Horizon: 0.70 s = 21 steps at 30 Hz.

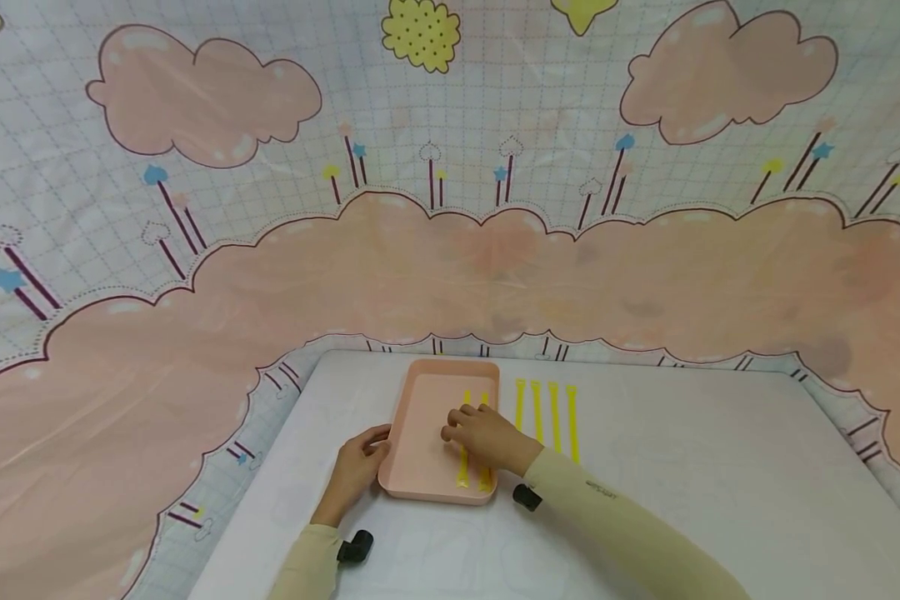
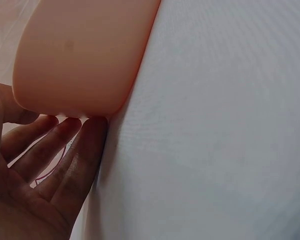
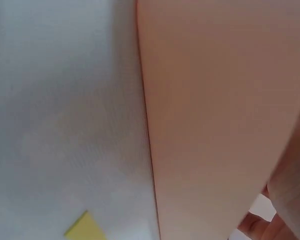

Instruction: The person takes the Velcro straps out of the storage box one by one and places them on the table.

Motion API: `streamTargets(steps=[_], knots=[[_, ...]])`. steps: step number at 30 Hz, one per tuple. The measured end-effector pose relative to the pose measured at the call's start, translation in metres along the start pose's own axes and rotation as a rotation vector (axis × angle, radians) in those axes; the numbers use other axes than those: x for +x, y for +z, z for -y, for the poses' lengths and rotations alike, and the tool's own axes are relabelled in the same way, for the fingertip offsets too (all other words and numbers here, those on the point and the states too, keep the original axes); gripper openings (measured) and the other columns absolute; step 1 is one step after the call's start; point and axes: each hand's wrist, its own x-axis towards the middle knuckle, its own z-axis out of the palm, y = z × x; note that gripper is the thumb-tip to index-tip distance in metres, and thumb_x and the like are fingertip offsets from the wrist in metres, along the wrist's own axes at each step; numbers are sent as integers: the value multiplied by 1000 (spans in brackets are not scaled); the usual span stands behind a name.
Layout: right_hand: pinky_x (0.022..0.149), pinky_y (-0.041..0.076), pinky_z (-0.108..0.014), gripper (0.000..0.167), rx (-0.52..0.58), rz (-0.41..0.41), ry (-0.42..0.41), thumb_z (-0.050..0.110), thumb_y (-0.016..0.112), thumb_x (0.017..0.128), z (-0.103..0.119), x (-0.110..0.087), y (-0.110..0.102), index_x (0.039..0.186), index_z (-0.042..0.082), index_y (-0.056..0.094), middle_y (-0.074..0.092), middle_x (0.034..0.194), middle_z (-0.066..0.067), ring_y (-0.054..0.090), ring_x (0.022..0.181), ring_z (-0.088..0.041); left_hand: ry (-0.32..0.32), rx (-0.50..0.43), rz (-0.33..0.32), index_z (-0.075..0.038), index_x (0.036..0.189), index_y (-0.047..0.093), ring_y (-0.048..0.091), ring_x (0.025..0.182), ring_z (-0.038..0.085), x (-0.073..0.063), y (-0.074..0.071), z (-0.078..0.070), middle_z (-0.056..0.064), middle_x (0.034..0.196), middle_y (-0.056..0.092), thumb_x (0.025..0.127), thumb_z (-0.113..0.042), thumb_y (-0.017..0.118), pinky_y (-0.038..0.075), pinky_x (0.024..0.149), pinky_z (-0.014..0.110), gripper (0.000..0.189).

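Observation:
A shallow pink tray [image 1: 423, 492] lies on the white table. Along its left side rests my left hand [image 1: 358, 467]; in the left wrist view its fingers [image 2: 85, 150] reach straight to the tray's outer wall [image 2: 75, 65], thumb near the rim. Over the tray's right half hovers my right hand [image 1: 491, 437], fingers loosely bent, with nothing visible between them. Beneath it run two thin yellow strips with notched ends, a left strip [image 1: 462, 475] and a right strip [image 1: 485, 479], their middles covered by the hand. The right wrist view shows mostly tray wall [image 3: 215, 100], the hand [image 3: 295, 185] partly hidden behind.
Right of the tray, several more yellow strips [image 1: 555, 417] lie side by side, their near ends partly covered by the right forearm. Behind the table [image 1: 682, 467] hangs a patterned cloth [image 1: 495, 275] with clouds. Each wrist wears a black device [image 1: 356, 547].

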Motion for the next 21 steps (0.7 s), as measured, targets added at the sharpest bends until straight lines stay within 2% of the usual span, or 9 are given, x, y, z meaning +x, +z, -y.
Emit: streamTargets(steps=[6,15,21], knots=[[79,47,-28,18,-73,43,8,25,63,96,1,6,10,113,30,65,61,110,7,57,102,-13,-2,4,0,-7,129,63,69,105,26,0,0,0,13,125,68,95,-10,61,53,80,23,34],[81,48,-29,21,-50,74,12,17,64,94,1,9,6,111,29,66,61,109,6,56,102,-13,6,-7,6,-6,130,63,69,105,26,0,-1,-1,14,125,68,95,-10,61,53,81,23,35],[81,48,-29,20,-42,58,-5,18,64,94,0,10,7,111,30,65,60,107,7,55,101,-13,6,3,10,-6,130,63,69,106,26,0,-1,-1,14,125,68,96,-10,61,54,82,25,35]])
